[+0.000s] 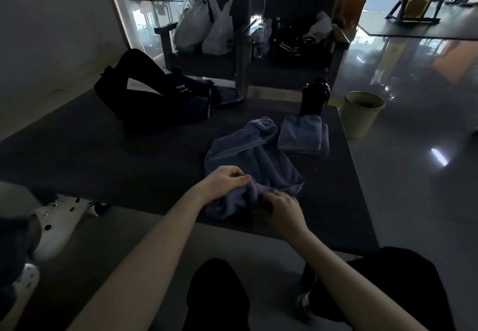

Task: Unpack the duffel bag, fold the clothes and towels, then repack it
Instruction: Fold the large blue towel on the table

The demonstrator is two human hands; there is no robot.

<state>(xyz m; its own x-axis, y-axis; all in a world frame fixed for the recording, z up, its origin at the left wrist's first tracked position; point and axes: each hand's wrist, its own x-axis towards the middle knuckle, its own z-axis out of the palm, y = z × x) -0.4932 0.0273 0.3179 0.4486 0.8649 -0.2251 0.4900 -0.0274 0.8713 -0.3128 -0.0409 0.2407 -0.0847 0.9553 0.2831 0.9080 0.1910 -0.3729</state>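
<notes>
A crumpled blue-grey towel (254,160) lies on the dark table (103,154) near its front edge. My left hand (226,180) grips a bunched part of the towel's near edge. My right hand (282,210) pinches the towel's edge just to the right, close to the table's front. A folded blue-grey towel (302,135) lies behind it to the right. The black duffel bag (144,92) stands open at the table's back left, with dark clothes (225,95) spilling out of its right side.
A black bottle (314,96) stands behind the folded towel. Two chairs hold white plastic bags (204,25) and dark clothes (297,38). A pale bin (360,113) stands on the floor right of the table. White shoes (59,217) lie at left.
</notes>
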